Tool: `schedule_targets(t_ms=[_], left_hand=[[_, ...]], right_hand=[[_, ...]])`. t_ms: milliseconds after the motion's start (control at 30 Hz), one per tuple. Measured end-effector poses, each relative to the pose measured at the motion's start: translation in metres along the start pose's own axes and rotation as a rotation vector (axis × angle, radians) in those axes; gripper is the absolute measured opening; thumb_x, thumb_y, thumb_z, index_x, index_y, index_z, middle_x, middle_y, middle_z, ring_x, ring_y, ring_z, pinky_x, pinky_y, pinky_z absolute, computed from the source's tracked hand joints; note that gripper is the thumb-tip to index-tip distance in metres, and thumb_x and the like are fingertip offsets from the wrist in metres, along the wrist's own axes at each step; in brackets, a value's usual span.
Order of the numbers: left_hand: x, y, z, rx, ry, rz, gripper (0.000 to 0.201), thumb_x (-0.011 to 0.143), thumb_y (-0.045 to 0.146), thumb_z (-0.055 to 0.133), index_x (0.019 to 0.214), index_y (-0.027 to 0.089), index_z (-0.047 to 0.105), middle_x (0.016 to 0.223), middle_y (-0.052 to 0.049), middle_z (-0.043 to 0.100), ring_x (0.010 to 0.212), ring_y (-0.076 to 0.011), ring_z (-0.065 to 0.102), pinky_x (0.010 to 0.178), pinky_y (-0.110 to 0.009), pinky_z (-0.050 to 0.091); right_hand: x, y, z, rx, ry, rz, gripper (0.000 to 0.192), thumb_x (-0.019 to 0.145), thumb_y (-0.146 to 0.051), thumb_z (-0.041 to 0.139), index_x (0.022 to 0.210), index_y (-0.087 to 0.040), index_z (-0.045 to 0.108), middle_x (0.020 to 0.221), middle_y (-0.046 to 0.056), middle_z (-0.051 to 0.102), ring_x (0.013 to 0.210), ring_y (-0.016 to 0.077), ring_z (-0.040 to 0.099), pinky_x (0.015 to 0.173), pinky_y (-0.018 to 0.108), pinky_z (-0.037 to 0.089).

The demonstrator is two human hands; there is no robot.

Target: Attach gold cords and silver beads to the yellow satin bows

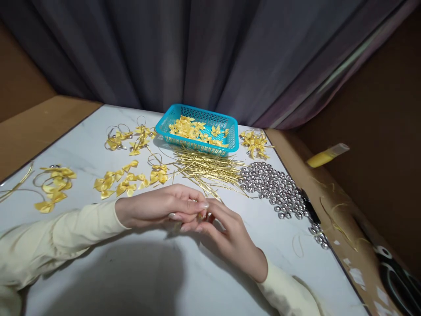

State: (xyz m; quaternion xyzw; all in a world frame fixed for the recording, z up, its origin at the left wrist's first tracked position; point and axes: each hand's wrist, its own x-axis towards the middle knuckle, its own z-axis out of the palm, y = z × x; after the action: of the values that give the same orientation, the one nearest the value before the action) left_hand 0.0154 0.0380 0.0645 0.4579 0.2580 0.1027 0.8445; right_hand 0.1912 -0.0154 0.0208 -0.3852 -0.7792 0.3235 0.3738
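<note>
My left hand point(169, 205) and my right hand point(230, 230) meet over the front middle of the white table. Both have their fingers pinched together around something small, mostly hidden; a bit of gold colour shows between the fingertips, but its kind cannot be made out. Just beyond the hands lies a heap of gold cords point(207, 166). Yellow ribbon bows point(126, 186) lie in loose groups to the left of it. A spread of shiny silver bells or beads point(272, 184) covers the table on the right.
A blue plastic basket point(235, 136) with yellow bows in it stands at the back. More bows with cord loops point(55, 184) lie at far left and beside the basket point(255, 142). Along the right ledge are a yellow tube point(325, 156), paper scraps point(357, 276) and scissors point(399, 276).
</note>
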Motion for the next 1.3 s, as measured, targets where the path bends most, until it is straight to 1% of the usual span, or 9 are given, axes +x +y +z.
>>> schedule_targets(t_ms=[167, 367, 500, 667, 833, 1000, 1100, 1233, 1300], left_hand=[[-0.001, 0.004, -0.003, -0.128, -0.005, -0.096, 0.020, 0.086, 0.023, 0.051, 0.069, 0.013, 0.050, 0.044, 0.008, 0.028, 0.042, -0.0056, 0.028, 0.044, -0.017, 0.024], [-0.008, 0.017, -0.018, -0.156, 0.066, -0.119, 0.012, 0.086, 0.017, 0.051, 0.079, 0.012, 0.059, 0.049, 0.007, 0.026, 0.041, -0.0035, 0.020, 0.038, -0.013, 0.019], [-0.013, 0.026, -0.027, -0.072, 0.106, -0.115, 0.011, 0.084, 0.015, 0.052, 0.081, 0.011, 0.062, 0.048, 0.007, 0.026, 0.040, -0.0028, 0.021, 0.037, -0.011, 0.022], [-0.017, 0.030, -0.037, 0.067, 0.105, -0.093, 0.010, 0.083, 0.015, 0.053, 0.080, 0.013, 0.062, 0.046, 0.006, 0.039, 0.040, -0.0035, 0.036, 0.040, -0.012, 0.032], [-0.015, 0.026, -0.037, 0.065, 0.100, -0.075, 0.010, 0.082, 0.022, 0.057, 0.082, 0.013, 0.062, 0.058, -0.002, 0.062, 0.056, -0.0110, 0.059, 0.053, -0.019, 0.046], [-0.009, 0.017, -0.033, -0.023, 0.098, -0.116, 0.015, 0.082, 0.027, 0.058, 0.079, 0.013, 0.062, 0.075, -0.009, 0.070, 0.069, -0.0138, 0.064, 0.062, -0.020, 0.049], [-0.011, 0.017, -0.033, 0.001, 0.092, -0.093, 0.012, 0.082, 0.024, 0.057, 0.079, 0.013, 0.063, 0.063, -0.004, 0.062, 0.058, -0.0101, 0.057, 0.054, -0.018, 0.045], [-0.017, 0.021, -0.031, 0.033, 0.099, -0.115, 0.014, 0.083, 0.025, 0.057, 0.082, 0.013, 0.064, 0.051, 0.007, 0.026, 0.042, -0.0033, 0.019, 0.038, -0.014, 0.021], [-0.020, 0.024, -0.031, 0.069, 0.101, -0.144, 0.022, 0.085, 0.033, 0.055, 0.087, 0.014, 0.064, 0.055, 0.007, 0.019, 0.047, -0.0053, 0.012, 0.040, -0.016, 0.015]], right_hand=[[0.000, 0.001, -0.005, 0.092, -0.053, 0.114, 0.017, 0.091, -0.020, 0.044, 0.084, -0.017, 0.060, 0.060, -0.002, 0.056, 0.057, 0.0097, 0.053, 0.061, 0.023, 0.045], [0.004, 0.012, -0.032, 0.096, -0.004, 0.275, 0.020, 0.089, -0.027, 0.047, 0.086, -0.014, 0.062, 0.054, -0.001, 0.058, 0.045, 0.0080, 0.050, 0.050, 0.021, 0.041], [0.006, 0.022, -0.056, 0.166, -0.181, 0.363, 0.027, 0.087, -0.034, 0.050, 0.071, -0.014, 0.061, 0.056, 0.001, 0.061, 0.052, 0.0097, 0.053, 0.054, 0.022, 0.043], [0.005, 0.030, -0.079, 0.309, -0.312, 0.422, 0.027, 0.086, -0.037, 0.052, 0.076, -0.014, 0.062, 0.059, 0.002, 0.061, 0.055, 0.0104, 0.055, 0.055, 0.024, 0.044], [0.007, 0.039, -0.089, 0.079, -0.237, 0.436, 0.034, 0.085, -0.041, 0.051, 0.067, -0.013, 0.058, 0.061, 0.002, 0.058, 0.056, 0.0100, 0.052, 0.055, 0.023, 0.040], [0.009, 0.047, -0.089, -0.127, -0.267, 0.396, 0.036, 0.087, -0.043, 0.046, 0.069, -0.014, 0.058, 0.058, -0.001, 0.052, 0.055, 0.0098, 0.048, 0.052, 0.022, 0.036], [0.008, 0.052, -0.094, -0.196, -0.231, 0.429, 0.039, 0.085, -0.047, 0.046, 0.065, -0.015, 0.056, 0.056, -0.001, 0.051, 0.053, 0.0101, 0.046, 0.051, 0.022, 0.035], [0.004, 0.060, -0.108, -0.238, -0.102, 0.533, 0.041, 0.081, -0.051, 0.048, 0.060, -0.016, 0.052, 0.054, -0.001, 0.051, 0.052, 0.0109, 0.045, 0.051, 0.023, 0.034], [0.002, 0.062, -0.117, -0.249, -0.054, 0.558, 0.041, 0.081, -0.052, 0.047, 0.061, -0.016, 0.052, 0.054, 0.000, 0.052, 0.051, 0.0112, 0.045, 0.050, 0.023, 0.034]])
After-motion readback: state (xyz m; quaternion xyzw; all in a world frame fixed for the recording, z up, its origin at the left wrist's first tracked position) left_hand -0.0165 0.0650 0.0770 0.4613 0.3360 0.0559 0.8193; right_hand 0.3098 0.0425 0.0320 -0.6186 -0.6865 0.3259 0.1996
